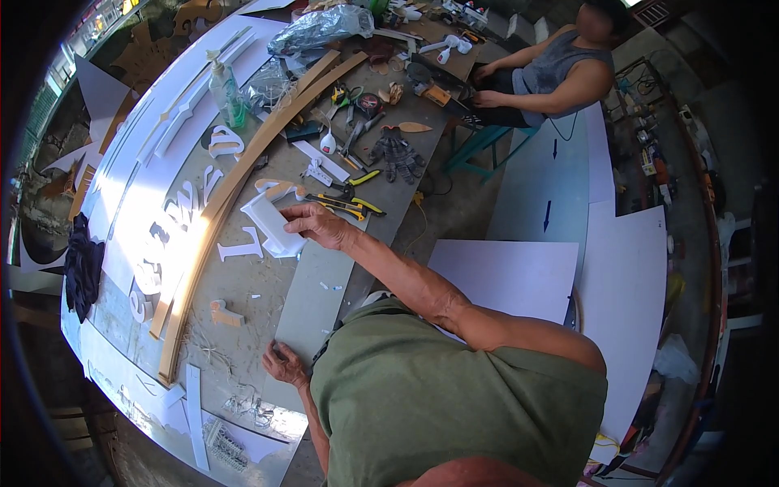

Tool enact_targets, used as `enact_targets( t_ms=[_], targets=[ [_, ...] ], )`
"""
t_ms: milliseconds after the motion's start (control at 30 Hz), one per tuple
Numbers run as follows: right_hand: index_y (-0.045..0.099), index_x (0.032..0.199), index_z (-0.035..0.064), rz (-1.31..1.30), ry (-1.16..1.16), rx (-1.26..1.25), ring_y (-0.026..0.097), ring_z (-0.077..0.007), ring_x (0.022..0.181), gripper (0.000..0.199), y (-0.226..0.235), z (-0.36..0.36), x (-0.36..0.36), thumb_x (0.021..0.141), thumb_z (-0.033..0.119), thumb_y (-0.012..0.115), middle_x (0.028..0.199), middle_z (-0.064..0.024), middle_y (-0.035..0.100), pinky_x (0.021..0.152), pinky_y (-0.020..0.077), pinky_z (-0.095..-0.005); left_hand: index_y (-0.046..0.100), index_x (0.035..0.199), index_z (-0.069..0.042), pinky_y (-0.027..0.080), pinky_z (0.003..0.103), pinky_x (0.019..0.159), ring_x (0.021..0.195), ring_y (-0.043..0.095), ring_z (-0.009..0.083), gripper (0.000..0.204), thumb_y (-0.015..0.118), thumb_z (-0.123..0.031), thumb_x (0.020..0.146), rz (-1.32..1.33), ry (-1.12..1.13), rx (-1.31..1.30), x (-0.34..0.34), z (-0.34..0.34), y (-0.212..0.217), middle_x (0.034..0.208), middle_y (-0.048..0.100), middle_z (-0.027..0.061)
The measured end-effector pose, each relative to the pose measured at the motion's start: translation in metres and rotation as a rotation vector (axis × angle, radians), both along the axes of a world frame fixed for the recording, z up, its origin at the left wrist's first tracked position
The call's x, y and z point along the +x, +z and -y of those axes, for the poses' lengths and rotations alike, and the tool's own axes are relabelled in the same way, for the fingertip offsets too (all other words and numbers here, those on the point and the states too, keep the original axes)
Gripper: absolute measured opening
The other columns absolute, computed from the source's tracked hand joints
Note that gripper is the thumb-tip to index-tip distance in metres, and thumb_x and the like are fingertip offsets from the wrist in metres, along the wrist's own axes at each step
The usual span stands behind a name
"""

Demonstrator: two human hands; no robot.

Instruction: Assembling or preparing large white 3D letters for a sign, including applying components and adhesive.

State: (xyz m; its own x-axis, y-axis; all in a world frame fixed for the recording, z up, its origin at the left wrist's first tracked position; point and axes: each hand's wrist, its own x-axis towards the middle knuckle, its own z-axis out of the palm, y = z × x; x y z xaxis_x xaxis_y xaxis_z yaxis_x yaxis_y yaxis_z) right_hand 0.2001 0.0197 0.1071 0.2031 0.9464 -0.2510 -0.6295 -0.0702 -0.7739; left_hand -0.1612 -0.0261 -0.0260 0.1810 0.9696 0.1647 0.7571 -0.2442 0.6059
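Right hand [318, 224] reaches out over the middle of the workbench [243, 284] with its fingers curled around the upper right end of a white foam letter piece [272, 227], holding it by that end. The piece juts out from the hand toward the person's left, its free end pointing at the long curved wooden strip [243, 170] that runs the length of the bench. Just beneath it lies a flat white cut-out letter [241, 247], and a pale tan letter [276, 189] sits just beyond the hand.

Left hand [282, 363] rests palm down near the bench's near edge, fingers spread loosely, pressing on the near corner of a grey board [312, 300] that stretches from there up toward the right hand. It grips nothing.

Yellow-handled utility knives [349, 203] lie just past the right hand, toward the bench's right edge, with a pair of dark work gloves [398, 154] farther along. A clear plastic bottle [227, 93] stands well apart near the far left edge. Another person [552, 73] sits at the far end.
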Motion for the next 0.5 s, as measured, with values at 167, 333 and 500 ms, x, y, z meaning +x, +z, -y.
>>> enact_targets(
  t_ms=[167,333,500],
  targets=[
    [0.063,0.130,0.0002,-0.017,-0.006,0.006,0.064,-0.0132,0.100,0.053,0.000,0.002,0.001,0.079,0.013,0.075,0.116,-0.0049,0.069,0.086,0.0482,-0.0258,0.067,0.108,-0.009,0.046,0.044,0.080,0.088,0.056,0.0326,0.018,0.066,-0.018,0.092,-0.014,-0.017,0.056,0.001,0.000,0.004,0.087,0.058,0.0125],
    [0.062,0.130,-0.0022,-0.092,-0.028,0.024,0.065,-0.0182,0.108,0.050,-0.001,0.004,0.004,0.082,0.008,0.075,0.119,-0.0090,0.068,0.101,0.0481,-0.0325,0.067,0.107,-0.009,0.046,0.043,0.079,0.087,0.056,0.0322,0.018,0.066,-0.018,0.092,0.004,0.002,0.035,0.004,0.001,0.004,0.085,0.058,0.0122],
    [0.063,0.127,-0.0023,-0.240,-0.074,0.077,0.066,-0.0188,0.107,0.044,-0.012,0.006,0.013,0.084,0.005,0.073,0.117,-0.0089,0.069,0.101,0.0485,-0.0326,0.067,0.107,-0.009,0.046,0.043,0.080,0.087,0.056,0.0325,0.018,0.066,-0.018,0.092,0.003,-0.018,0.043,0.008,-0.002,0.005,0.084,0.057,0.0123]
  ],
)
